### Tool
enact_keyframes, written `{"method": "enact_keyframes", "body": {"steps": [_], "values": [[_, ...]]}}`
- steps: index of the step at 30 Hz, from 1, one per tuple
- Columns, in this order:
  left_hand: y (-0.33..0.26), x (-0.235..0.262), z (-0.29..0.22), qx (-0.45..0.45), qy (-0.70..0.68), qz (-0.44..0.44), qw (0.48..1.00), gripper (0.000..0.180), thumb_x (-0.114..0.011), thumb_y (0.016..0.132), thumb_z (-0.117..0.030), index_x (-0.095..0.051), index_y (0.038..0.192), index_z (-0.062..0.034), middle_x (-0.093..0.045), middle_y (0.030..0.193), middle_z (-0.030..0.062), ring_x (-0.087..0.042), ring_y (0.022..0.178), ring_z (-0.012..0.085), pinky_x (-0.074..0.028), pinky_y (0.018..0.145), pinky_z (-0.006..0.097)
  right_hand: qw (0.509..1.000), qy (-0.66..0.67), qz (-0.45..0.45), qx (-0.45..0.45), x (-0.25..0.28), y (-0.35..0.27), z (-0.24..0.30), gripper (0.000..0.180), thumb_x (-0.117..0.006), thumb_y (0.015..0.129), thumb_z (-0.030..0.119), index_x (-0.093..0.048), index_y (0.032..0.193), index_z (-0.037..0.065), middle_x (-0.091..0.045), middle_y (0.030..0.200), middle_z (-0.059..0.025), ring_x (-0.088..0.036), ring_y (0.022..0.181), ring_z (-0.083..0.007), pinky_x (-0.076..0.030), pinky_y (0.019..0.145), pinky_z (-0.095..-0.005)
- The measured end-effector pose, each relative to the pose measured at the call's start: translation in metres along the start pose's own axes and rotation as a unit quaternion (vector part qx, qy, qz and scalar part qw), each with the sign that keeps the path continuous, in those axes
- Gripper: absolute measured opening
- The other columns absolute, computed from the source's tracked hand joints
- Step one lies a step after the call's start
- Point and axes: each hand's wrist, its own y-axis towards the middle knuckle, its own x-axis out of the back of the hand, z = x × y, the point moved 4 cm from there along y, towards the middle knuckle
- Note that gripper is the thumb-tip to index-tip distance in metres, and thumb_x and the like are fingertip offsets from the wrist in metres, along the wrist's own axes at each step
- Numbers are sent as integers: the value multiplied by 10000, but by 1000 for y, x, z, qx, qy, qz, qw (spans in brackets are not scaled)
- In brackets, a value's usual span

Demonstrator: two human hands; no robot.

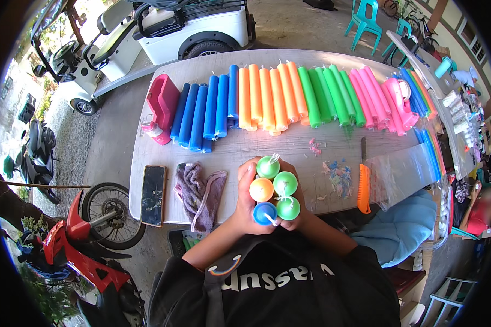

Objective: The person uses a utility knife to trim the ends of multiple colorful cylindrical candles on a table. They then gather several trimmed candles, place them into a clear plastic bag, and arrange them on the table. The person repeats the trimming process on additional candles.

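A bundle of candles stands upright between my two hands, wick ends toward me: three green candles (pixel 285 184), an orange candle (pixel 261 189) and a blue candle (pixel 264 212). My left hand (pixel 244 192) wraps the bundle's left side and my right hand (pixel 300 203) closes round its right side. The candles hide most of my fingers. Beyond them, loose candles lie side by side across the table (pixel 240 150): blue candles (pixel 202 111), orange candles (pixel 267 98), green candles (pixel 330 95) and pink candles (pixel 373 98).
Left of my hands lie a purple cloth (pixel 199 193) and a phone (pixel 154 195). An orange-handled cutter (pixel 364 188), wax shavings (pixel 338 177) and clear plastic bags (pixel 401 174) are on the right. Pink tape dispensers (pixel 162 103) (pixel 399 101) flank the rows. A red motorcycle (pixel 82 245) stands left.
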Motion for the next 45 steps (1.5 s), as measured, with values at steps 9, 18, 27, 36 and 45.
{"method": "enact_keyframes", "body": {"steps": [9,18,27,36,45], "values": [[1,3,2,3,-23,10,1000,1128,-818,671,-337,-146,1538,-71,-394,1402,197,-428,1284,331,-279,1093,479,987,-143,8,72,4,-1,3,1031,-664,786,639,-312,1464,-54,-382,1441,-246,-388,1350,-385,-311,1123,-471],[14,-3,-7,-50,-66,44,996,1158,-800,689,-389,-78,1532,-56,-345,1441,210,-396,1319,321,-294,1106,459,985,-145,3,96,3,-1,0,1004,-653,799,647,-329,1460,-36,-395,1427,-239,-405,1335,-379,-328,1110,-473],[6,-4,0,-6,-82,4,997,1131,-843,681,-306,-124,1528,-96,-402,1364,225,-469,1231,329,-359,1040,460,998,-59,30,11,4,-8,-12,976,-653,809,632,-337,1457,-26,-400,1419,-233,-407,1332,-371,-328,1109,-473],[-22,8,24,43,-125,-45,990,1219,-827,621,-447,-119,1511,-12,-359,1452,191,-391,1339,300,-287,1139,441,999,-36,41,-2,2,-9,-18,961,-680,791,613,-352,1442,-13,-412,1402,-225,-419,1318,-363,-339,1099,-471],[14,-2,-6,-24,-91,8,996,1088,-881,681,-234,-200,1522,-126,-426,1336,243,-534,1166,347,-430,971,476,999,-32,34,15,1,-9,-16,947,-706,773,595,-367,1428,0,-424,1385,-216,-430,1305,-354,-349,1088,-470]]}}
